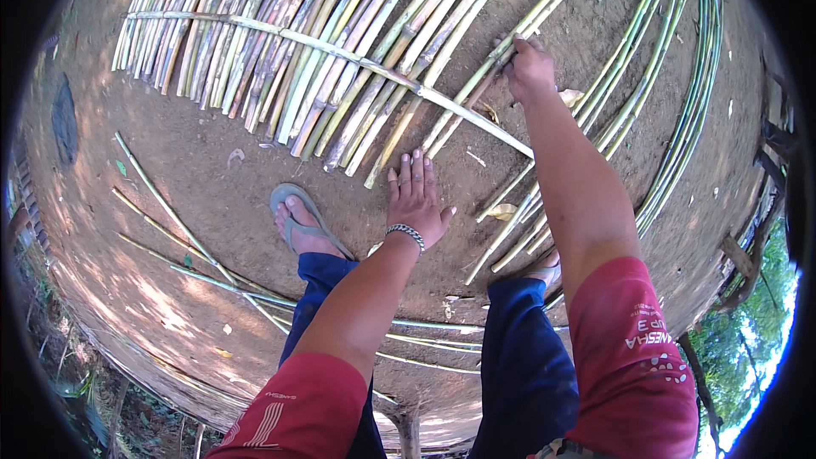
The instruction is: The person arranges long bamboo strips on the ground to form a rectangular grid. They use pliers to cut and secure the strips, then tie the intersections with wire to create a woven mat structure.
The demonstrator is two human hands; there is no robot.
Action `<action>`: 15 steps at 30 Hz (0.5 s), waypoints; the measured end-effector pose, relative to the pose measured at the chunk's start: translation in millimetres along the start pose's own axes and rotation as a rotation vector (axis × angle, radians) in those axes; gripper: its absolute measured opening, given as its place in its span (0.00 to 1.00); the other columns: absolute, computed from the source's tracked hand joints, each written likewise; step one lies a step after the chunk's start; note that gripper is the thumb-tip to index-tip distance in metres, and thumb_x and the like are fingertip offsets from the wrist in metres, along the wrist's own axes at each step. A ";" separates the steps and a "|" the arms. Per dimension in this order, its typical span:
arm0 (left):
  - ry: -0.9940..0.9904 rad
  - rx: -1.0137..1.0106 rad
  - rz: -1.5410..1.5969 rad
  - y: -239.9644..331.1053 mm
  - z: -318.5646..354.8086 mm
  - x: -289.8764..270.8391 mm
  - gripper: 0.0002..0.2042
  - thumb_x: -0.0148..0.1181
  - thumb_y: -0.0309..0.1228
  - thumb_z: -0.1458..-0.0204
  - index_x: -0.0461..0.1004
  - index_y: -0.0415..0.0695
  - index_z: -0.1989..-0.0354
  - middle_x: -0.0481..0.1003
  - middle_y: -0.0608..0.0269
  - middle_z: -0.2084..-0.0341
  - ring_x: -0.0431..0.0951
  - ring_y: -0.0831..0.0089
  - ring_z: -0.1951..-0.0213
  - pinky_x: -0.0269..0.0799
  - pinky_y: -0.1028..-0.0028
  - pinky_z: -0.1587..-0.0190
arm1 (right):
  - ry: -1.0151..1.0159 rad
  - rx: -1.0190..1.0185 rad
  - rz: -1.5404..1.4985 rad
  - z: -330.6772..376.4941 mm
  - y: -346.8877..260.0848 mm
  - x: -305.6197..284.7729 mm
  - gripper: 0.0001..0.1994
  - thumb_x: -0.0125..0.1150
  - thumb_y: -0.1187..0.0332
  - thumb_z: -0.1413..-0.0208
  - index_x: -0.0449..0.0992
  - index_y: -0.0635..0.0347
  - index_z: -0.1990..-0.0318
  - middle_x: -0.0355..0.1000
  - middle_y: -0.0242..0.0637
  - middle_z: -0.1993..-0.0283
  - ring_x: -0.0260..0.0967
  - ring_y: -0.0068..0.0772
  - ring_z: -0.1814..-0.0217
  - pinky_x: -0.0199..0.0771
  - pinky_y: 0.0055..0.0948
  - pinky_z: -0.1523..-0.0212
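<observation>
Right hand (529,72) curled round paired cane stalks (551,2), long axis up-right; left hand (416,191) flat, fingers spread, by lower ends.

Brown soil (361,214) leaves your left hand (414,191) room sideways, as far as the grey-green strapped flip-flop (322,221). Ahead, the row of pale green-brown sticks (340,110) under a long pale crosswise pole (365,64) blocks you; thin green canes (704,76) bound your right side.

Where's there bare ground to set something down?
Mostly bare dirt: left of the left foot, between the cane row and crossed loose canes; also right of the outermost green canes. Crowded: the row itself, and just ahead of the right foot.
</observation>
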State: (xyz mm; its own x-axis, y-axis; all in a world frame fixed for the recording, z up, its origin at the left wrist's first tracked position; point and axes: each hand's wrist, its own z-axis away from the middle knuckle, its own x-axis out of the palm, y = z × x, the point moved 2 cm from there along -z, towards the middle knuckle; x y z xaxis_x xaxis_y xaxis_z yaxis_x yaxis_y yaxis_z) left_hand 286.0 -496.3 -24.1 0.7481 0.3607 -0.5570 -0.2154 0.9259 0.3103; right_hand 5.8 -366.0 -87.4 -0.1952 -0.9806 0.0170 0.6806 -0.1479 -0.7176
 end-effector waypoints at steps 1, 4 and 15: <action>0.014 -0.018 0.012 -1.8 -1.6 -1.0 0.50 0.50 0.57 0.41 0.32 0.31 0.26 0.27 0.41 0.25 0.25 0.49 0.24 0.25 0.49 0.26 | -0.023 -0.010 -0.021 1.5 0.0 11.8 0.11 0.47 0.73 0.32 0.66 0.68 0.46 0.72 0.45 0.53 0.75 0.37 0.54 0.79 0.33 0.51; 0.044 -0.074 0.025 -16.7 -0.4 -5.7 0.52 0.53 0.57 0.43 0.32 0.30 0.27 0.28 0.39 0.25 0.25 0.47 0.24 0.24 0.51 0.26 | -0.069 -0.034 -0.020 1.8 2.0 46.0 0.10 0.48 0.72 0.31 0.66 0.68 0.47 0.74 0.44 0.56 0.75 0.36 0.59 0.79 0.31 0.57; 0.109 -0.052 0.065 -20.6 18.2 -10.0 0.49 0.55 0.52 0.43 0.36 0.30 0.27 0.29 0.40 0.25 0.25 0.51 0.24 0.23 0.46 0.26 | -0.071 0.010 0.294 -4.7 -1.6 49.4 0.10 0.51 0.68 0.32 0.70 0.62 0.50 0.77 0.35 0.57 0.71 0.25 0.66 0.70 0.26 0.73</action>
State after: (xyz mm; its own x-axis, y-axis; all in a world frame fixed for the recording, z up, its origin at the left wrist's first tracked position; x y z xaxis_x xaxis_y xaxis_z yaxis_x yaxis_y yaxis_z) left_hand 294.3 -521.0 -10.9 0.6591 0.4277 -0.6186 -0.2959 0.9037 0.3094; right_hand -8.2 -413.6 -88.7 0.0610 -0.9880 -0.1420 0.7078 0.1431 -0.6918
